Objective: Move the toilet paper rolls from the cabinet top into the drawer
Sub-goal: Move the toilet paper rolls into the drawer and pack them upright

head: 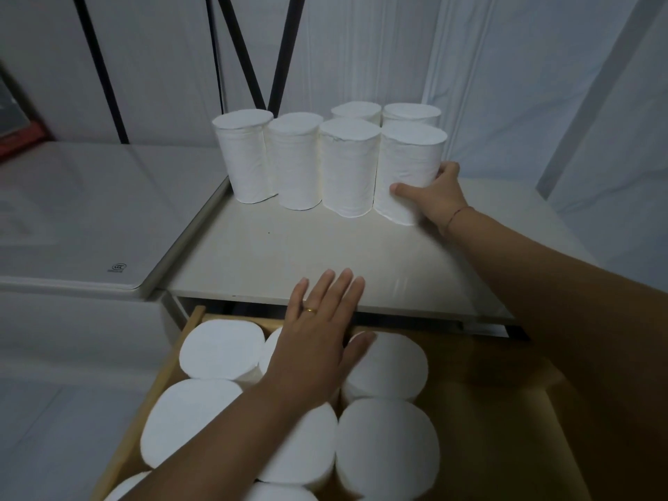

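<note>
Fingers of R hand (433, 200) curl round end roll (408, 168); L hand (321, 341) flat over cabinet edge (235, 295).

Six white toilet paper rolls (294, 160) stand upright on the pale cabinet top (289, 254), packed close together at its far side, with four in a front row and two behind on the right. The right hand (433, 200) grips the rightmost roll (408, 168) of the front row low on its side. Below the top's near edge the wooden drawer (173, 363) is open. More drawer rolls (386, 450) stand on end inside it, touching one another in its left part.
</note>
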